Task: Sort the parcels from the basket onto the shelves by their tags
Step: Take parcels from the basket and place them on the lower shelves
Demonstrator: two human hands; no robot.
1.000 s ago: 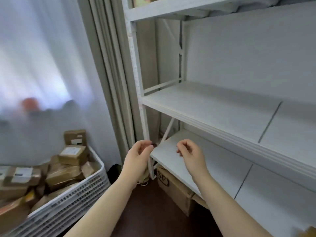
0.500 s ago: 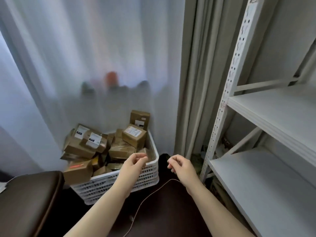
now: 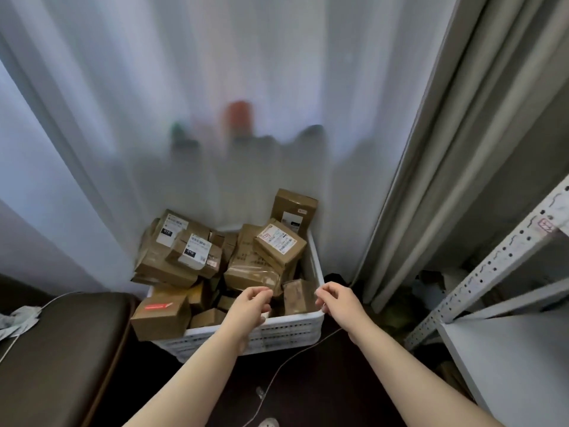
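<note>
Both hands hover over the near rim of the basket [image 3: 286,332], its 6 o'clock side. Left hand [image 3: 251,306]: fingers loosely curled, nothing in them. Right hand [image 3: 338,303]: the same, nothing visibly held. Parcels lie heaped in the basket; shelf [image 3: 508,365] at 3 o'clock.

Step, as judged: pick one parcel.

- Take from the top. The labelled parcel [image 3: 278,243] at 1 o'clock of the heap lies tag up, so it can be read before lifting.
- Use both hands and lift straight up.
- Risk: the red-marked box [image 3: 160,315] at 8 o'clock overhangs the rim and may tip if the heap shifts.
</note>
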